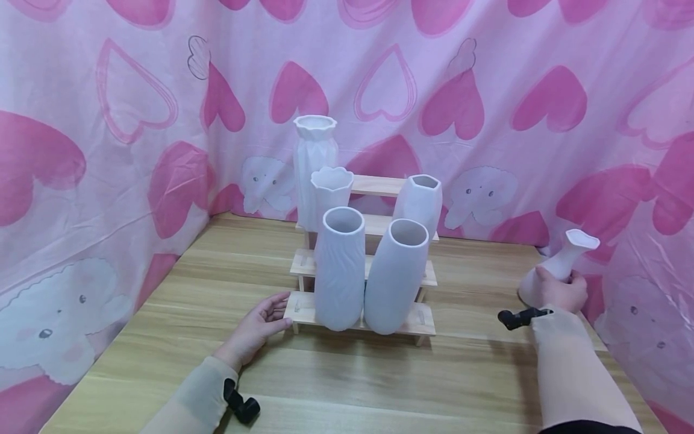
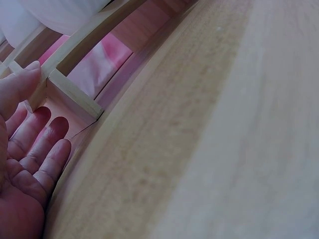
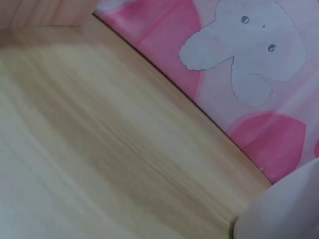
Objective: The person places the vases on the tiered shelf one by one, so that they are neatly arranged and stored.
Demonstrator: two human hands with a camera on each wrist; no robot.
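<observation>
At the right of the table, my right hand [image 1: 564, 293] grips a white vase [image 1: 565, 258] with a narrow neck and flared rim, tilted to the right. Only part of its rounded white body [image 3: 284, 209] enters the right wrist view. My left hand [image 1: 259, 325] is at the left end of the lowest shelf of a tiered wooden stand [image 1: 301, 306], fingers loosely extended. In the left wrist view the thumb [image 2: 22, 89] lies against the shelf corner, with the other fingers below it beside the stand's leg [image 2: 75, 97].
On the stand are a ribbed white vase [image 1: 340, 277], a smooth leaning one [image 1: 396, 283], a scalloped-rim one [image 1: 332, 187], a tall faceted one [image 1: 314, 150] and an angular-rimmed one [image 1: 420, 202]. A pink heart-patterned curtain [image 1: 336, 60] hangs behind the wood-grain table [image 1: 477, 374].
</observation>
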